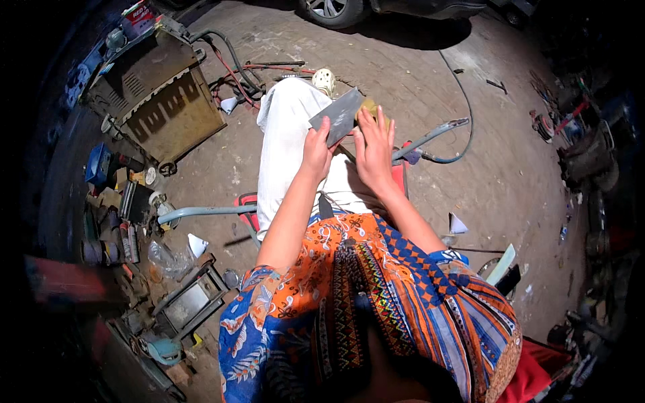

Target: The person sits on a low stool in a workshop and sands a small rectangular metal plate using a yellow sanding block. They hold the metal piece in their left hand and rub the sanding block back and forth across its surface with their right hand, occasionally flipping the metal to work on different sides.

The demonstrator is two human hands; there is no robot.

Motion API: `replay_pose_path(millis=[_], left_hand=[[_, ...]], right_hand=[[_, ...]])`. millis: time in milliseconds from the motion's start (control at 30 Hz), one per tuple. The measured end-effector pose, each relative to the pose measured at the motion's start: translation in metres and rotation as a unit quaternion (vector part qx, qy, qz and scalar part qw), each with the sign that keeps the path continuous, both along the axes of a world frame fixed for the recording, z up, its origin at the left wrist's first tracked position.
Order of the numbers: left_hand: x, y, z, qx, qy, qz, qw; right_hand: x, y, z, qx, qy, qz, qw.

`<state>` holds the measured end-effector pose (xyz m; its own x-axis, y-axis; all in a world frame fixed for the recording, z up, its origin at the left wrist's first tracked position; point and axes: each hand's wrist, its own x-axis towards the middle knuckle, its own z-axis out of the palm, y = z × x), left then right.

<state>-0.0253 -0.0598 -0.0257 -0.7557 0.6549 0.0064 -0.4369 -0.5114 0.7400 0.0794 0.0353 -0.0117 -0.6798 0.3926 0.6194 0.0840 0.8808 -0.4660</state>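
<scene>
A flat grey metal plate [338,115] is in my left hand [317,151], tilted above my lap with the thumb on its upper face. My right hand [376,148] is at the plate's right edge, fingers nearly straight over a yellow-tan piece [369,107] that looks like sandpaper. Part of that piece is hidden behind my fingers, and its contact with the plate is hard to make out. White trousers [285,127] cover my legs below the plate.
A boxy metal machine [171,114] with cables stands at far left. Mixed tools and containers crowd the left floor, near a metal frame [191,302]. Bent grey tubes [201,212] flank my seat. A car wheel [329,8] is ahead; clutter lines the right side.
</scene>
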Motion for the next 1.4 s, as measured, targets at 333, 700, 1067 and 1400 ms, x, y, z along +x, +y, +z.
replay_pose_path(millis=[333, 700, 1067, 1400], left_hand=[[0.007, -0.004, -0.001, -0.039, 0.025, -0.007, 0.999], [0.011, -0.001, -0.004, -0.041, 0.064, 0.030, 0.997], [0.003, 0.001, -0.013, -0.051, 0.069, 0.018, 0.996], [-0.003, 0.002, -0.018, -0.070, 0.075, 0.008, 0.995]], right_hand=[[0.008, -0.002, 0.003, 0.057, -0.027, -0.028, 0.998], [0.003, -0.010, -0.008, 0.097, -0.085, -0.021, 0.991], [0.000, -0.011, -0.009, 0.078, -0.072, -0.045, 0.993], [-0.003, -0.005, -0.005, 0.088, -0.074, -0.059, 0.992]])
